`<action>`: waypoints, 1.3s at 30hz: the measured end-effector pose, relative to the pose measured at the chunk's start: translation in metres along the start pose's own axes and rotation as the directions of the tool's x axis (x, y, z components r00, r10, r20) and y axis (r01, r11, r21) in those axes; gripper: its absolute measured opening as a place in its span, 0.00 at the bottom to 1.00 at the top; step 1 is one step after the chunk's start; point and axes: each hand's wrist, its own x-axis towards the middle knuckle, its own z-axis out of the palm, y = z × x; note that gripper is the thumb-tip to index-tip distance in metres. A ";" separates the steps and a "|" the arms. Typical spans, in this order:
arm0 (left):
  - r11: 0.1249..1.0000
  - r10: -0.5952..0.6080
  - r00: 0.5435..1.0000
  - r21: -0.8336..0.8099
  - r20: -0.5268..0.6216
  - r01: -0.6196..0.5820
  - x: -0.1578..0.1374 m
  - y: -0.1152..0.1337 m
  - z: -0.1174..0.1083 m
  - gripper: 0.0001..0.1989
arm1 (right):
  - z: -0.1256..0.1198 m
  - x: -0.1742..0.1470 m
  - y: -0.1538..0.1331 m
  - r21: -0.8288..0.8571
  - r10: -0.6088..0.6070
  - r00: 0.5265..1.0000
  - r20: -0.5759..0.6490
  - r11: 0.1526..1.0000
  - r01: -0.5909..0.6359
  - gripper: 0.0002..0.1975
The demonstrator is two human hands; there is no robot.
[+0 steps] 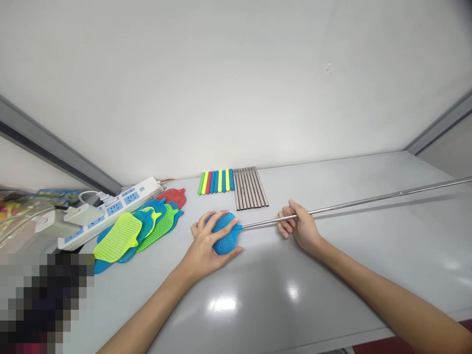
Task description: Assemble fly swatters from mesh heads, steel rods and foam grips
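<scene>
A blue fly swatter head (225, 235) lies on the table in front of me, joined at its neck to a thin telescopic metal rod (354, 202). My left hand (206, 241) grips the head from above, fingers over the mesh and thumb along the near edge. With fingers curled, my right hand (299, 223) holds the rod a short way from the neck. The rod is drawn out long and runs off past the right edge of the view. Behind my hands, several short metal rods (250, 189) lie in a row beside colored handle grips (216, 182).
At the left, green, yellow, blue and red swatter heads (118, 236) are piled against a white power strip (110, 211) with chargers (83, 215) plugged in. Clear plastic bags (18, 216) lie farther left. A white wall (236, 88) stands behind the grey table (258, 309).
</scene>
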 end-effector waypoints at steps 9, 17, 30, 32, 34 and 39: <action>0.999 -0.007 1.000 0.032 0.000 0.007 0.000 -0.003 0.000 0.24 | 0.003 -0.002 -0.003 -0.189 0.108 0.988 0.112 0.978 -0.086 0.23; 0.999 -0.015 1.000 0.033 -0.019 0.015 0.001 -0.001 0.000 0.29 | 0.004 -0.002 -0.010 -0.183 0.137 0.990 0.035 0.975 -0.129 0.23; 0.779 -0.550 0.765 -0.535 -0.334 0.326 0.008 -0.016 0.004 0.25 | 0.000 0.001 -0.015 -0.145 0.178 0.984 0.022 0.974 -0.173 0.22; 0.542 -0.681 0.710 -0.775 -0.178 0.325 0.010 -0.020 0.003 0.24 | -0.001 0.002 -0.015 -0.140 0.154 0.988 0.028 0.979 -0.148 0.22; 0.192 -0.704 0.704 -0.929 0.094 0.316 0.012 -0.020 -0.001 0.23 | -0.004 0.003 -0.017 -0.146 0.129 0.991 0.037 0.982 -0.122 0.23; -0.423 -0.346 0.721 -0.786 0.600 0.451 0.012 -0.011 -0.012 0.16 | -0.009 0.006 -0.020 -0.126 0.085 0.995 0.051 0.989 -0.078 0.23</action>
